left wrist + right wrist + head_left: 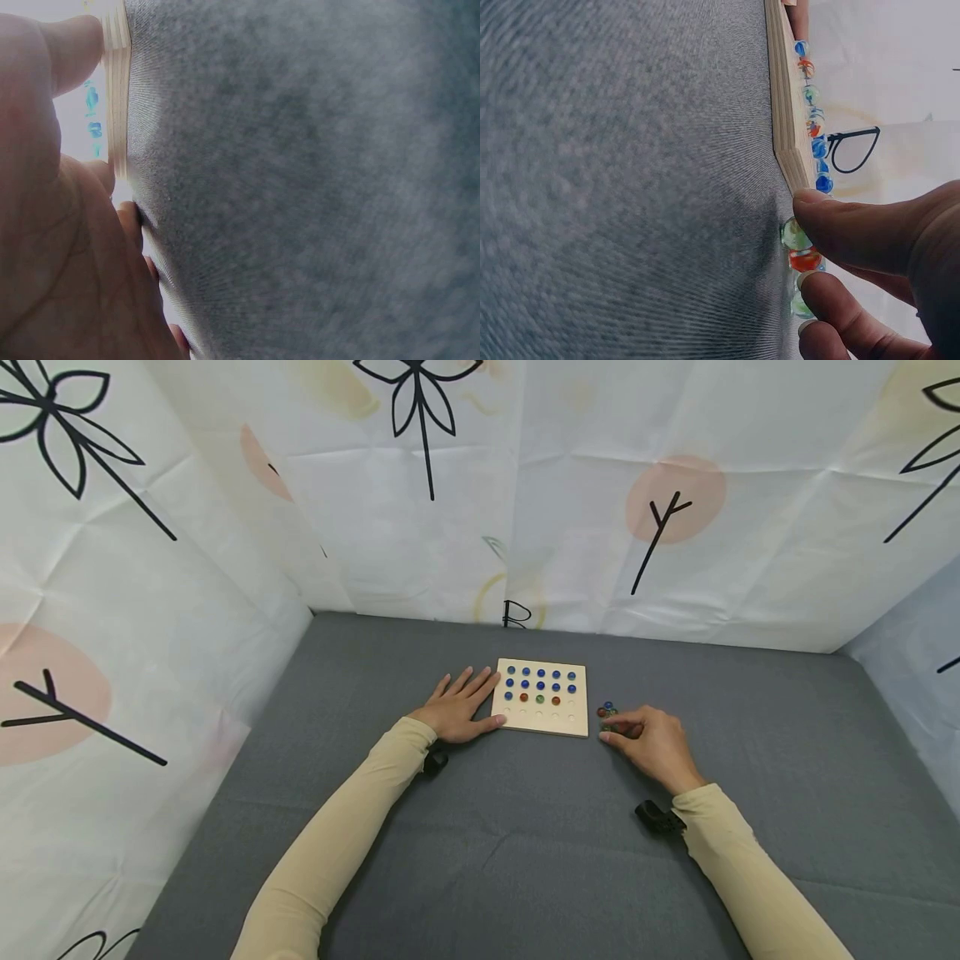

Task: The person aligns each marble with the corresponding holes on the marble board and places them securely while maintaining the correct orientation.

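Note:
A square wooden board (542, 720) lies on the grey cloth, its holes filled mostly with blue marbles (540, 679), plus two red and one green in the third row; the nearest row looks bare. My left hand (467, 697) lies flat beside the board's left edge (116, 90), fingers straight and thumb against it. Right of the board is a small heap of loose marbles (606, 711). My right hand (611, 732) curls over that heap. In the right wrist view its thumb and a fingertip (821, 289) pinch a red marble (804, 260), with green ones beside it.
Grey cloth (525, 860) covers the whole surface. White fabric walls (450, 527) printed with black twigs and pink circles close it in at the left, back and right. Black camera mounts (657, 817) sit on both wrists.

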`<action>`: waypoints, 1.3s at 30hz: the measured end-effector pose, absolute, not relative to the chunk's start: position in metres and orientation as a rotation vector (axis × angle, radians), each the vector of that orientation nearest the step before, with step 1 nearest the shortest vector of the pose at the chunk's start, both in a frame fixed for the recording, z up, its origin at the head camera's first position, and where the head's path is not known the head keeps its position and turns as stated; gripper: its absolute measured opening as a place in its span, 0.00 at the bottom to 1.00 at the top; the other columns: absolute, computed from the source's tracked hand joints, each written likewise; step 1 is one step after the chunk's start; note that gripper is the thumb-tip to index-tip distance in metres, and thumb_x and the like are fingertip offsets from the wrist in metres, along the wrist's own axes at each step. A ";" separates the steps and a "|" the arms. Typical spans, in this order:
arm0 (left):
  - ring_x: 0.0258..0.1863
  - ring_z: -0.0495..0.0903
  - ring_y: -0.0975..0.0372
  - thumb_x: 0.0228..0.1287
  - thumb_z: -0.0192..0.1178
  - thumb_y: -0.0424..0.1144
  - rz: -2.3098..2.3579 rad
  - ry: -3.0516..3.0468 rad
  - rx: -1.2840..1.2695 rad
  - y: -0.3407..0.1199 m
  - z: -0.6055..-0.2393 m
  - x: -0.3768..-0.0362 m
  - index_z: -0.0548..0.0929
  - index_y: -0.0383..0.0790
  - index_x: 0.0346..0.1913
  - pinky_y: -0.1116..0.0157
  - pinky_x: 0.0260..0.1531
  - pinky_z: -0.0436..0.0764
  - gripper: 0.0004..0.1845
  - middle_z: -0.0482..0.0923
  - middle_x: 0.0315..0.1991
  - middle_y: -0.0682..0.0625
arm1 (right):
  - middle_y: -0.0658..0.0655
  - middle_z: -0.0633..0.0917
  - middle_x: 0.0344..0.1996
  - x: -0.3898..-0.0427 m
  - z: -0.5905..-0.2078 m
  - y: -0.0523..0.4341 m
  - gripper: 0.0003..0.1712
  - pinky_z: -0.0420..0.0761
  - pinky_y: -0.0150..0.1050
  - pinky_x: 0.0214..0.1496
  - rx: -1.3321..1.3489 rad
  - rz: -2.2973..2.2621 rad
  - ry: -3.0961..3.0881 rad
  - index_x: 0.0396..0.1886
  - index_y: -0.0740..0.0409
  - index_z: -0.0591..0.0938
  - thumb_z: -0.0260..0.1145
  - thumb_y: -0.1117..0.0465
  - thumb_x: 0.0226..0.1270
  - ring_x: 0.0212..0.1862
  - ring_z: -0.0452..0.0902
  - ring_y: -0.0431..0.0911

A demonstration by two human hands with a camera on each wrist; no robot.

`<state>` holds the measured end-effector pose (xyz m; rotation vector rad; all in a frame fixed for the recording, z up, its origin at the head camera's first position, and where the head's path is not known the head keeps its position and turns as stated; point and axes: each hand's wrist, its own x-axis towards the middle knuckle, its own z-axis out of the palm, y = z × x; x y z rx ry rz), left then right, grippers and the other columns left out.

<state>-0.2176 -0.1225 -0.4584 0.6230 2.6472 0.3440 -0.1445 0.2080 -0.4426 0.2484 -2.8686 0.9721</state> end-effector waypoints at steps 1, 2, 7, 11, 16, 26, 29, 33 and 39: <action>0.81 0.27 0.57 0.75 0.40 0.71 0.346 2.647 0.625 -0.123 -0.459 -0.218 0.36 0.57 0.83 0.50 0.76 0.26 0.45 0.31 0.83 0.56 | 0.58 0.83 0.31 -0.144 -0.443 0.208 0.12 0.71 0.42 0.28 0.250 0.969 -2.871 0.42 0.61 0.92 0.79 0.61 0.60 0.29 0.76 0.48; 0.81 0.27 0.58 0.75 0.39 0.70 0.338 2.648 0.623 -0.123 -0.461 -0.219 0.35 0.57 0.83 0.50 0.76 0.25 0.45 0.31 0.83 0.56 | 0.58 0.84 0.31 -0.144 -0.443 0.208 0.12 0.71 0.42 0.29 0.249 0.966 -2.874 0.42 0.61 0.92 0.78 0.61 0.60 0.30 0.76 0.48; 0.81 0.27 0.58 0.74 0.40 0.71 0.352 2.645 0.623 -0.123 -0.462 -0.220 0.35 0.58 0.83 0.50 0.76 0.25 0.45 0.31 0.83 0.57 | 0.58 0.84 0.31 -0.145 -0.446 0.210 0.11 0.72 0.42 0.30 0.234 0.946 -2.877 0.42 0.62 0.92 0.78 0.62 0.60 0.30 0.77 0.49; 0.81 0.27 0.58 0.74 0.40 0.71 0.347 2.641 0.619 -0.123 -0.462 -0.220 0.35 0.59 0.83 0.50 0.76 0.25 0.45 0.30 0.83 0.57 | 0.58 0.84 0.31 -0.146 -0.448 0.210 0.12 0.72 0.43 0.31 0.232 0.950 -2.875 0.42 0.62 0.92 0.78 0.62 0.60 0.30 0.77 0.49; 0.81 0.27 0.57 0.76 0.39 0.70 0.325 2.646 0.625 -0.122 -0.457 -0.217 0.35 0.57 0.83 0.50 0.76 0.26 0.44 0.31 0.83 0.56 | 0.58 0.84 0.30 -0.146 -0.449 0.211 0.12 0.72 0.42 0.30 0.230 0.955 -2.886 0.42 0.63 0.91 0.78 0.62 0.60 0.30 0.76 0.49; 0.81 0.30 0.56 0.76 0.38 0.70 0.292 2.658 0.641 -0.121 -0.444 -0.211 0.36 0.54 0.83 0.49 0.77 0.30 0.44 0.33 0.83 0.54 | 0.57 0.84 0.29 -0.147 -0.449 0.211 0.12 0.72 0.41 0.28 0.217 0.963 -2.878 0.42 0.63 0.91 0.78 0.63 0.60 0.28 0.76 0.48; 0.81 0.30 0.56 0.76 0.39 0.69 0.297 2.658 0.642 -0.121 -0.446 -0.211 0.36 0.54 0.83 0.49 0.77 0.30 0.44 0.33 0.83 0.54 | 0.57 0.84 0.29 -0.147 -0.449 0.211 0.12 0.72 0.41 0.28 0.219 0.968 -2.871 0.42 0.63 0.92 0.78 0.63 0.60 0.27 0.76 0.48; 0.81 0.29 0.56 0.76 0.39 0.69 0.309 2.654 0.635 -0.121 -0.450 -0.214 0.36 0.55 0.83 0.49 0.77 0.29 0.44 0.32 0.83 0.54 | 0.57 0.83 0.28 -0.147 -0.449 0.211 0.12 0.71 0.40 0.27 0.223 0.966 -2.865 0.42 0.63 0.92 0.78 0.63 0.60 0.27 0.75 0.47; 0.80 0.27 0.58 0.75 0.38 0.71 0.300 2.646 0.619 -0.121 -0.455 -0.217 0.34 0.58 0.83 0.51 0.76 0.26 0.44 0.30 0.83 0.57 | 0.57 0.80 0.26 -0.147 -0.448 0.211 0.12 0.69 0.40 0.26 0.211 0.972 -2.872 0.42 0.63 0.92 0.78 0.62 0.61 0.25 0.72 0.46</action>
